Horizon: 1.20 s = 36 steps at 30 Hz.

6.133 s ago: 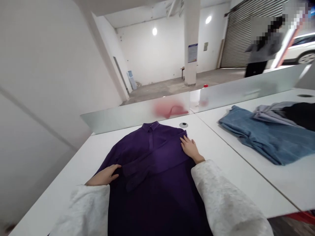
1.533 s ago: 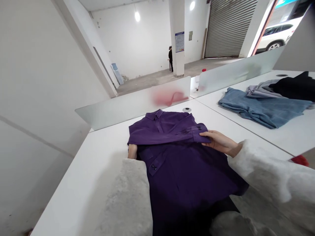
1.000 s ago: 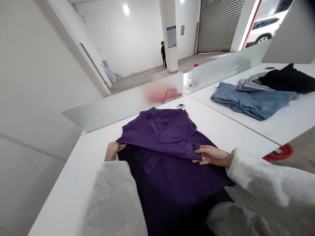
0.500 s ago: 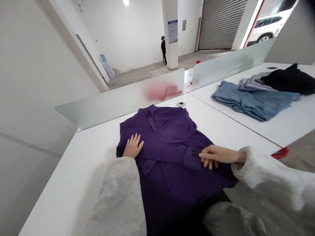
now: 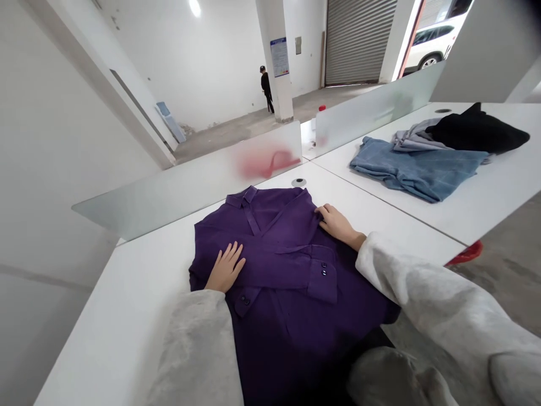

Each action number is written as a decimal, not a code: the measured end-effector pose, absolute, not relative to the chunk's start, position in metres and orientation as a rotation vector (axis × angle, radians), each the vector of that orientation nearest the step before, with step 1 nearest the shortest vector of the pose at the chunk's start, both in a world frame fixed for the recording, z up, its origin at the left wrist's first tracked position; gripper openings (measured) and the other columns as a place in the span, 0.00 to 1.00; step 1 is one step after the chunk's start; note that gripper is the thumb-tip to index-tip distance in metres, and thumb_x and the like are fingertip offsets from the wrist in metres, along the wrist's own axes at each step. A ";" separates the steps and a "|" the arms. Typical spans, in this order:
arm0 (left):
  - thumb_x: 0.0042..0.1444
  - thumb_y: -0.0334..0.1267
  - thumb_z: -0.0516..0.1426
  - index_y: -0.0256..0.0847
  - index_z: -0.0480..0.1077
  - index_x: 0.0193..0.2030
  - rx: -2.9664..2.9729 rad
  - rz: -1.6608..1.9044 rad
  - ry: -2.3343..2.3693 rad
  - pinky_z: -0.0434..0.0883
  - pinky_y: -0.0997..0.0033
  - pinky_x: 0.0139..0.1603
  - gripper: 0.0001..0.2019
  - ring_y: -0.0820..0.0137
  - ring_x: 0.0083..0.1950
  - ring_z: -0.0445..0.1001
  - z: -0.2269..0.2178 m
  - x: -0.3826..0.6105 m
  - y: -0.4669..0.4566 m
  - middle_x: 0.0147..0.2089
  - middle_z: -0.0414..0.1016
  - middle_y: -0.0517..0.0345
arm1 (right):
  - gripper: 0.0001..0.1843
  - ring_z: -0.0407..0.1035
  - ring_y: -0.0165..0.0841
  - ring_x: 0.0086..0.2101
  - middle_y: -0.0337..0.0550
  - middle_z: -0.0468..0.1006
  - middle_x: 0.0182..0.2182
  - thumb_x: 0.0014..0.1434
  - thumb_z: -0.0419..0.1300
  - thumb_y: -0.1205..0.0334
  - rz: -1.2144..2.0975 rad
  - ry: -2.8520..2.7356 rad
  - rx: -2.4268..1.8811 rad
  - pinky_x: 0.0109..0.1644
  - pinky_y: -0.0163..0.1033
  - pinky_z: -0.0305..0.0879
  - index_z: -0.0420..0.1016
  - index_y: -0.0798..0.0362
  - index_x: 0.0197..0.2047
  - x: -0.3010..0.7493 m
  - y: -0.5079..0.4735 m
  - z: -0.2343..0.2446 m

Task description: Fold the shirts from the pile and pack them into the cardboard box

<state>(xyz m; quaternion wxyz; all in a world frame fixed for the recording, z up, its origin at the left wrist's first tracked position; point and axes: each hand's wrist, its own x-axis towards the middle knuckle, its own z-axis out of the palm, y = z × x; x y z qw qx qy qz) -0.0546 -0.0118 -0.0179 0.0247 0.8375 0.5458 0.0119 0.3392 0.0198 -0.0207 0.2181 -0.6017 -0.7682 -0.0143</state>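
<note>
A purple long-sleeved shirt [image 5: 274,237] lies on the white desk, collar toward the frosted panel. Its sleeves are folded across the front, and the buttoned cuffs show near the middle. My left hand [image 5: 226,268] rests flat on the left side of the shirt, fingers stretched out. At the right shoulder edge, my right hand [image 5: 336,223] has its fingers bent and closed on the folded sleeve's fabric. The shirt's lower part hangs toward me and fades into shadow.
A frosted divider [image 5: 190,180] runs along the back of the white desk [image 5: 105,316]. Folded blue clothing [image 5: 418,169], grey clothing [image 5: 416,135] and a black garment [image 5: 477,132] lie to the right. A person [image 5: 266,90] stands far off by a pillar [image 5: 276,62].
My right hand has left the cuff and moved up to the shirt's right shoulder edge. My left hand stays flat on the shirt. The view has shifted slightly right.
</note>
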 end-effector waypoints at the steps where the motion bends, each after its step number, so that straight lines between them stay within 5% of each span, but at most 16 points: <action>1: 0.65 0.49 0.38 0.39 0.50 0.68 2.595 0.035 1.695 0.48 0.49 0.68 0.28 0.61 0.71 0.44 -0.018 -0.056 -0.011 0.70 0.49 0.50 | 0.19 0.65 0.39 0.43 0.53 0.69 0.44 0.53 0.50 0.72 -0.036 -2.106 -1.680 0.45 0.39 0.61 0.66 0.57 0.49 0.340 0.021 -0.020; 14: 0.64 0.46 0.40 0.42 0.49 0.68 2.572 -0.139 1.738 0.50 0.48 0.66 0.27 0.60 0.71 0.45 -0.007 -0.058 -0.010 0.70 0.48 0.49 | 0.31 0.67 0.34 0.31 0.43 0.74 0.33 0.46 0.47 0.76 0.292 -1.891 -1.540 0.35 0.34 0.58 0.59 0.55 0.56 0.352 0.057 -0.019; 19: 0.56 0.43 0.53 0.43 0.69 0.55 2.340 -0.478 1.780 0.61 0.49 0.59 0.20 0.53 0.60 0.67 0.058 -0.015 0.016 0.60 0.67 0.44 | 0.25 0.67 0.35 0.32 0.44 0.73 0.32 0.50 0.48 0.72 0.298 -1.860 -1.444 0.36 0.35 0.59 0.60 0.57 0.54 0.350 0.069 -0.019; 21: 0.54 0.40 0.55 0.43 0.75 0.46 2.344 -0.408 1.804 0.63 0.53 0.57 0.14 0.54 0.54 0.72 0.081 0.023 0.039 0.52 0.76 0.46 | 0.26 0.68 0.36 0.34 0.46 0.74 0.34 0.50 0.49 0.71 0.352 -1.901 -1.437 0.38 0.36 0.60 0.59 0.58 0.55 0.350 0.070 -0.021; 24: 0.59 0.43 0.49 0.45 0.71 0.51 2.387 -0.160 1.785 0.62 0.62 0.57 0.17 0.60 0.57 0.69 0.090 0.094 0.080 0.57 0.72 0.52 | 0.26 0.68 0.36 0.36 0.48 0.75 0.37 0.50 0.49 0.73 0.415 -1.955 -1.399 0.40 0.37 0.61 0.58 0.57 0.55 0.350 0.070 -0.024; 26: 0.61 0.46 0.46 0.47 0.69 0.53 2.388 0.021 1.768 0.62 0.65 0.56 0.19 0.62 0.57 0.68 0.080 0.143 0.104 0.57 0.71 0.55 | 0.25 0.69 0.36 0.36 0.48 0.75 0.38 0.50 0.48 0.74 0.416 -1.972 -1.396 0.39 0.36 0.61 0.58 0.56 0.54 0.351 0.069 -0.023; 30: 0.59 0.52 0.49 0.39 0.70 0.50 2.304 0.286 1.800 0.66 0.63 0.51 0.21 0.58 0.52 0.72 0.038 0.206 0.131 0.51 0.75 0.46 | 0.22 0.69 0.35 0.34 0.47 0.76 0.37 0.53 0.48 0.73 0.386 -1.980 -1.484 0.36 0.35 0.60 0.58 0.55 0.52 0.353 0.068 -0.019; 36: 0.63 0.40 0.46 0.38 0.69 0.47 2.066 0.703 1.912 0.67 0.66 0.49 0.14 0.62 0.50 0.73 -0.005 0.194 0.149 0.47 0.76 0.45 | 0.20 0.71 0.36 0.36 0.48 0.77 0.39 0.57 0.49 0.72 0.333 -2.030 -1.605 0.36 0.35 0.59 0.57 0.56 0.53 0.350 0.071 -0.019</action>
